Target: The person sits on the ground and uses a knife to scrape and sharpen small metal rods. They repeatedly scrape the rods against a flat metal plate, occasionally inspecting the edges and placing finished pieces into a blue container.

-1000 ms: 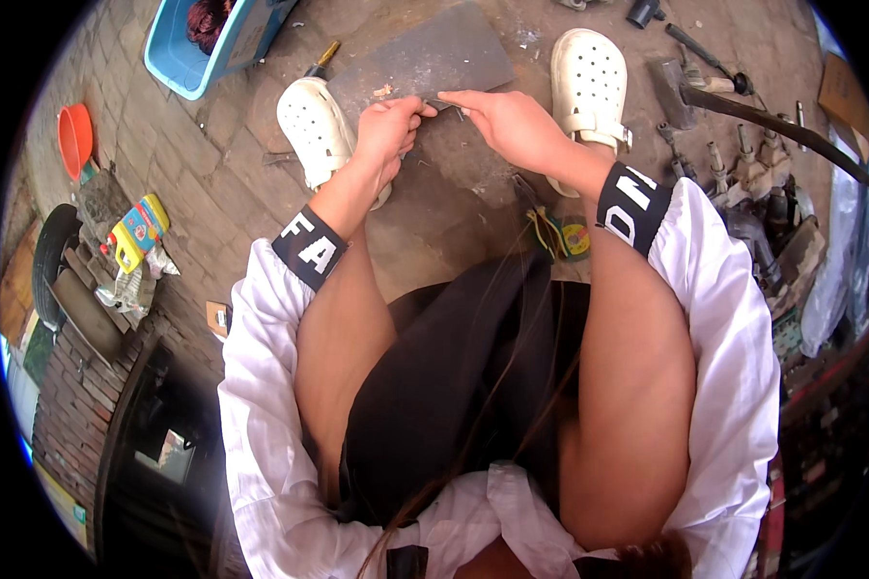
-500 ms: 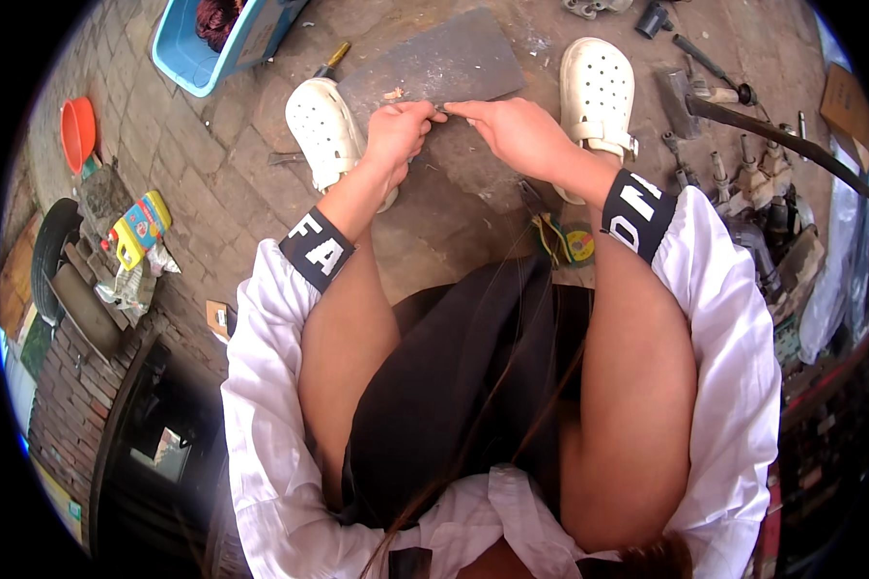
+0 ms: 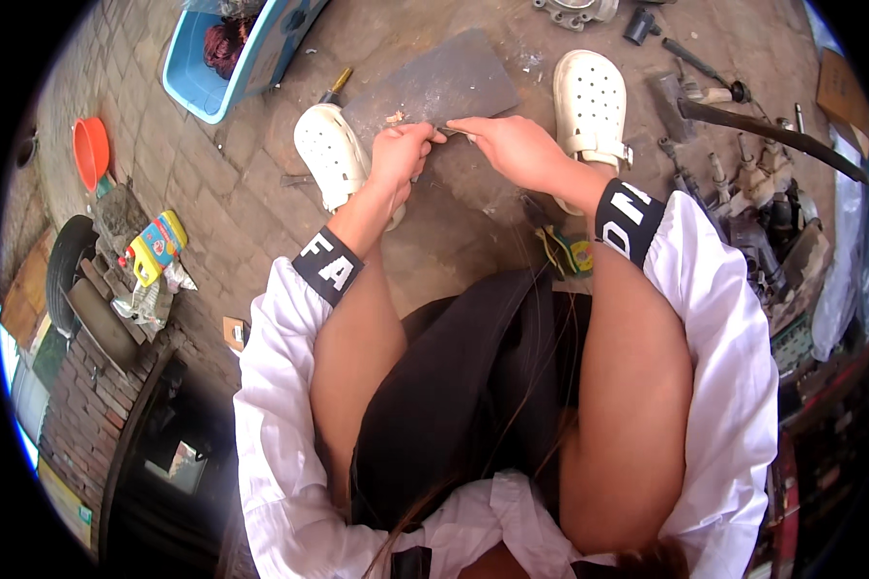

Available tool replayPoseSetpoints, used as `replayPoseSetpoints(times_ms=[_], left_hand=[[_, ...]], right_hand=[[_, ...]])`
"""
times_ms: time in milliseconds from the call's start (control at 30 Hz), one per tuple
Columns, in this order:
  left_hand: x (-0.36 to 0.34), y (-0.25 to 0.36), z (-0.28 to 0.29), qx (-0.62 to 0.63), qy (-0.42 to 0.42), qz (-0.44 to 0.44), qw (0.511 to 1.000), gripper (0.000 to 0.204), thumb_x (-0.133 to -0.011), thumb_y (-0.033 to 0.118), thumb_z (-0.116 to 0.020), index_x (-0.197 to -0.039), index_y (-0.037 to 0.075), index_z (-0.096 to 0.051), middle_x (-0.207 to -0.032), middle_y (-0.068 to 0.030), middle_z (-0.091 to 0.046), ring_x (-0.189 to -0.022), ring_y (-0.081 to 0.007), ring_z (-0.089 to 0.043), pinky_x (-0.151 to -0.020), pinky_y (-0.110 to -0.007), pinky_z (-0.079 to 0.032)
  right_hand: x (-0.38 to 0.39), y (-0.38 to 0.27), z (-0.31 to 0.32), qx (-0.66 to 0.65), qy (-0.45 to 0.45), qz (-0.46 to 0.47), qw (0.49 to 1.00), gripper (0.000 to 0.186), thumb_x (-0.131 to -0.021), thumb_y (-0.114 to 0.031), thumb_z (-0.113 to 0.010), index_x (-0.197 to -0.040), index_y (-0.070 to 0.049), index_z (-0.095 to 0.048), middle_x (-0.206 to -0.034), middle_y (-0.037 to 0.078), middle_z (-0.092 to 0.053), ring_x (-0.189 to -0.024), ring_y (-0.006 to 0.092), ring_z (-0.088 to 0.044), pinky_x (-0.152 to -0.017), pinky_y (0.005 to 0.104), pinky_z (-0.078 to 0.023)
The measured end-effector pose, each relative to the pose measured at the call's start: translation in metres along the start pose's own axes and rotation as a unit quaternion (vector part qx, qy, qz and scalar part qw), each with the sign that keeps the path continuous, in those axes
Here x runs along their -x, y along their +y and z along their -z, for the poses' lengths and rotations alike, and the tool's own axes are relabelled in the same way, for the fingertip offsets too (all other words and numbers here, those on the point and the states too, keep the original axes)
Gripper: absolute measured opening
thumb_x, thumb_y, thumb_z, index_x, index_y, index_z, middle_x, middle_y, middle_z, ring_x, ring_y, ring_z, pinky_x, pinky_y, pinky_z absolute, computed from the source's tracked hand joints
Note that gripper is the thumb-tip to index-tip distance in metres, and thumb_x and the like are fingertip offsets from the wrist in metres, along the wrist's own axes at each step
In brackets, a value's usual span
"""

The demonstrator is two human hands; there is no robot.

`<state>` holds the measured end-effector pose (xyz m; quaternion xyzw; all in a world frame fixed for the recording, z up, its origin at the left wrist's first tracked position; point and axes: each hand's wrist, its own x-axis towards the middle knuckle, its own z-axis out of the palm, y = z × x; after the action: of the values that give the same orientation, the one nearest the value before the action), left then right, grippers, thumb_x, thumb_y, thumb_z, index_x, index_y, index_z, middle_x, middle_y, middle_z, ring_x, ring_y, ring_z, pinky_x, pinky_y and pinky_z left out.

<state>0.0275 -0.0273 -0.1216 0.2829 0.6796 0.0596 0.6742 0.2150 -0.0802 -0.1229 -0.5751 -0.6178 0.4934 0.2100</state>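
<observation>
My left hand (image 3: 404, 159) is curled closed around something small and thin, mostly hidden, near the front edge of a grey metal plate (image 3: 454, 77). My right hand (image 3: 512, 145) meets it from the right, index finger stretched to the small piece (image 3: 444, 131), other fingers curled under; what they hold is too small to name. Pale scraps (image 3: 395, 117) lie on the plate. The hands are between two cream clogs (image 3: 589, 96). A yellow-handled tool (image 3: 341, 82) lies beside the left clog. Below my right hand lie tools and a yellow-green item (image 3: 568, 253), partly hidden by my leg.
A blue tub (image 3: 193, 82) with dark red contents, an orange basin (image 3: 91, 150), a yellow jug (image 3: 156, 246) and a black tire (image 3: 66, 270) are at the left. A long-handled hammer (image 3: 671, 101), several metal parts (image 3: 763, 222) and a cardboard box (image 3: 840, 87) are at the right.
The whole scene has shifted down in the picture as the camera moved. My hands stay together at the plate's edge, with only slight finger movement.
</observation>
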Motion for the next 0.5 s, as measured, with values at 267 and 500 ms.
replayPoseSetpoints(times_ms=[267,500], left_hand=[[0.040,0.029,-0.013,0.003,-0.058,-0.115,0.992,0.018,-0.089,0.016,-0.058,-0.088,0.004,-0.071,-0.054,0.0084,-0.041,-0.048,-0.0019,-0.031,-0.044,-0.020,-0.022],[0.079,0.054,-0.013,-0.032,-0.079,-0.261,0.961,0.014,-0.087,0.012,-0.061,-0.086,0.002,-0.071,-0.065,0.0052,-0.056,-0.059,-0.0011,-0.043,-0.051,-0.019,-0.033]], right_hand=[[0.003,-0.019,0.033,-0.266,0.025,-0.163,0.950,0.028,-0.086,-0.023,-0.063,-0.099,0.002,-0.066,-0.085,0.007,-0.066,-0.077,0.0089,-0.058,-0.071,0.0252,-0.046],[0.008,-0.068,0.051,-0.358,0.052,-0.100,0.927,0.016,-0.085,-0.014,-0.064,-0.092,0.000,-0.065,-0.082,0.000,-0.065,-0.077,0.0054,-0.056,-0.070,0.0223,-0.044]])
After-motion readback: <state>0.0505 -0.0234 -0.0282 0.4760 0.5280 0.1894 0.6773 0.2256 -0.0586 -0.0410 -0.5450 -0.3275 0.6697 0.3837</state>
